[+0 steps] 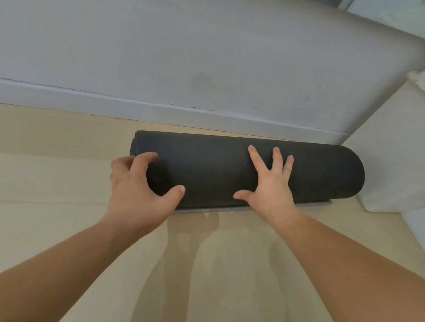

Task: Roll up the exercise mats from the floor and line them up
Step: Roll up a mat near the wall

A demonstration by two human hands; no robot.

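a black exercise mat (221, 169), rolled into a thick cylinder, lies on the beige floor (51, 172) just in front of the white baseboard (83, 98). the left hand (137, 187) cups its near left end, fingers curled and thumb spread. the right hand (270, 189) presses flat on the roll, fingers splayed. a white fabric bag (399, 156) stands beside the mat's right end.

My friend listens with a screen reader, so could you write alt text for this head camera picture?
A person's two bare hands press on a rolled-up black exercise mat lying on a pale floor beside a grey wall. The left hand curls around the roll near its left end; the right hand lies flat, fingers spread. A white fabric bag stands at the right.
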